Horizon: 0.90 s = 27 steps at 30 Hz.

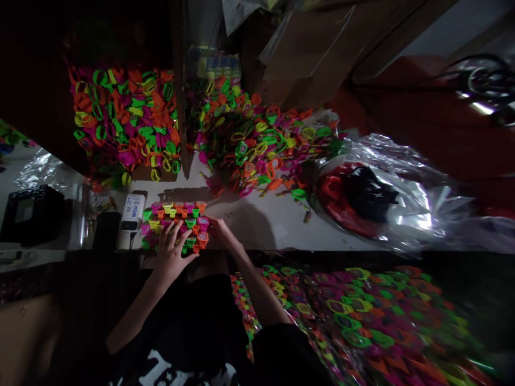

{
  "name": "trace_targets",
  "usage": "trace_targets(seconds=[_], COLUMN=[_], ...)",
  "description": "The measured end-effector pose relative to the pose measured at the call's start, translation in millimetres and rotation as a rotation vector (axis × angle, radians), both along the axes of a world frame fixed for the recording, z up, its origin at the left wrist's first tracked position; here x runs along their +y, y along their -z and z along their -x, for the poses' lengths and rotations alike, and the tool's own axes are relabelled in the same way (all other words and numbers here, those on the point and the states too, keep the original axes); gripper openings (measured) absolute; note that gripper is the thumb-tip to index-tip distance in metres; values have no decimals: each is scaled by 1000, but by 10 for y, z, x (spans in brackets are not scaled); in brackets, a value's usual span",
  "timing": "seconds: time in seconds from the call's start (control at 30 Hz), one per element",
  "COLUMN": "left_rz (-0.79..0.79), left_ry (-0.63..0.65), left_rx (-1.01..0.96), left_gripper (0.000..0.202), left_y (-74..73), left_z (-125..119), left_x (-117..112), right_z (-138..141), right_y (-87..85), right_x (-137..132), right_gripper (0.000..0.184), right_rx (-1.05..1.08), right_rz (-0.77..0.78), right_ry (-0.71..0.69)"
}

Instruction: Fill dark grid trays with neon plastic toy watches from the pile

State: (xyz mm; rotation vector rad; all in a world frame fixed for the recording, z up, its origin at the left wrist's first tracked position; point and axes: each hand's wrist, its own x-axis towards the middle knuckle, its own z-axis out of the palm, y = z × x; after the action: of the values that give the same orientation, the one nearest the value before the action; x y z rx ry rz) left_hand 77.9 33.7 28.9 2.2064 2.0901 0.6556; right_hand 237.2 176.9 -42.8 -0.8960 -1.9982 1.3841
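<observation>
Rows of bright plastic toy watches (169, 212) in orange, pink, green and yellow lie packed side by side at the table's front edge. My left hand (173, 247) rests over them with its fingers spread, touching the watches from above. At the right end of the rows, my right hand (220, 231) has its fingers drawn together beside the pink and orange watches. Its fingertips are partly hidden, and what they pinch there is too small to make out.
Loose toy watches fill a bin (183, 134) at back left, and a pile of watches (257, 145) spreads beside it. A white device (132, 217) stands left of the rows. A clear plastic bag (418, 187) lies right. Bagged watches (374, 311) sit below the table edge.
</observation>
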Motion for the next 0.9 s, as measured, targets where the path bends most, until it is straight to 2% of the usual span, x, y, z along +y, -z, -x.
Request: trace_targets(seconds=[0.1, 0.27, 0.43, 0.73, 0.9], left_rz=[10, 20, 17, -3, -13], left_ry=[25, 28, 31, 51, 54], left_rx=[16, 31, 40, 57, 61], left_gripper=[57, 56, 58, 58, 58], left_y=[-8, -12, -3, 15, 12], left_z=[17, 18, 15, 32, 25], left_x=[-35, -41, -63, -81, -79], right_z=[-23, -5, -4, 2, 105], right_y=[0, 95, 186, 105, 150], right_x=[-48, -52, -72, -107, -160], right_gripper=[30, 35, 33, 37, 41], right_rx=[41, 67, 95, 55, 42], right_rz=[-27, -73, -45, -43, 3], right_ry=[-4, -3, -14, -64, 26])
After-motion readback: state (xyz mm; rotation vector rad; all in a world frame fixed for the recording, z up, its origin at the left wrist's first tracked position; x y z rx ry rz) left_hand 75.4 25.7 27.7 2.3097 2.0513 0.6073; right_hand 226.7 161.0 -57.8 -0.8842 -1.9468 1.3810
